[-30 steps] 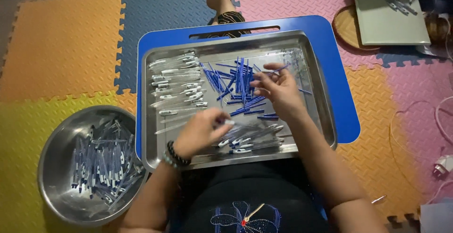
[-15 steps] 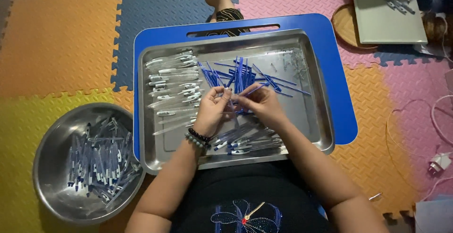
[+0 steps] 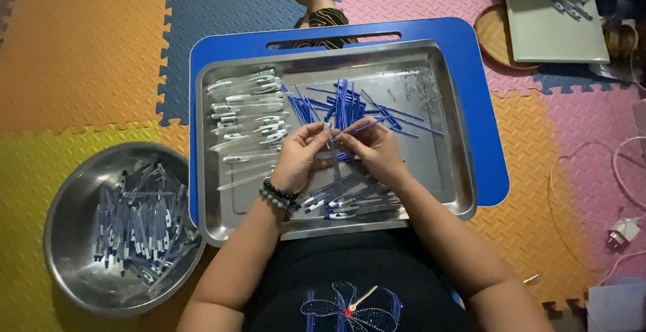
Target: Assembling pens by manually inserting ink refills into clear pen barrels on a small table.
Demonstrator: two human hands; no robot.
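Head view, looking straight down: a steel tray (image 3: 444,170) sits on a blue lap board (image 3: 481,103), laid over foam floor mats (image 3: 81,56) in orange, blue, pink and yellow. Along the tray's left side lies a row of clear pen barrels (image 3: 245,117); in the middle is a loose heap of thin blue ink refills (image 3: 336,106); at the near edge, close to the person's body, is a small cluster of finished pens (image 3: 350,203). A few tiny clear parts (image 3: 420,86) are scattered in the tray's far right corner. To the left on the floor stands a round steel bowl (image 3: 64,238) holding many more pens with blue and white parts. A white cable and plug (image 3: 622,228) lie on the mat at the right, and a pale flat board (image 3: 552,16) lies at the top right. Nothing covers the hands.

The piece being worked is a slim clear pen barrel (image 3: 329,137) with a blue refill (image 3: 367,125) running out of it up and to the right.

The left hand (image 3: 299,157), a bead bracelet at its wrist, has its fingertips pinched shut on the barrel. The right hand (image 3: 373,150) meets it fingertip to fingertip and is pinched on the refill. Both are held just above the tray's middle, between the refill heap and the finished pens.
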